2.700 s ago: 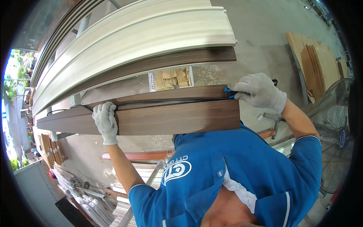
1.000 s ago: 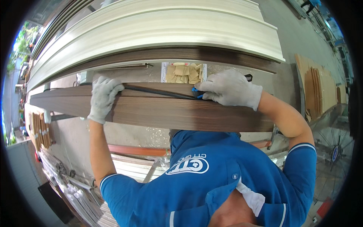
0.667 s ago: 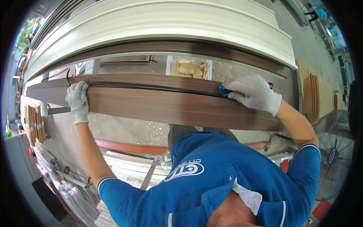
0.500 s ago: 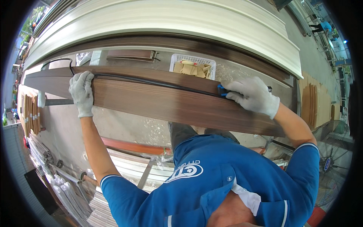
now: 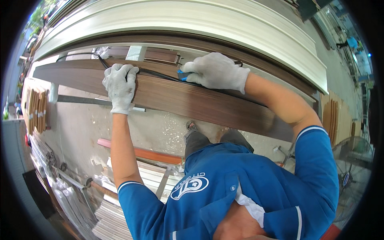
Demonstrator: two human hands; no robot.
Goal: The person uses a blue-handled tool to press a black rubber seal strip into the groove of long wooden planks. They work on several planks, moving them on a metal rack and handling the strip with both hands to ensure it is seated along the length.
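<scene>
Curling over the black strip (image 5: pixel 160 75) left of centre, my left hand (image 5: pixel 121 87) hides its hold; whether it pinches, I cannot tell. The brown board (image 5: pixel 192 98) slants across the middle; above centre, my right hand (image 5: pixel 214 72) clasps a blue-and-black tool (image 5: pixel 184 75).

The brown board (image 5: pixel 200 103) looks wood-grained and faintly glossy; the gloves (image 5: pixel 121 86), matt cloth; cream panels (image 5: pixel 180 18) at twelve o'clock, smooth, satiny.

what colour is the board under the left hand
The board is brown with wood-grain streaks; the head view shows it.
</scene>
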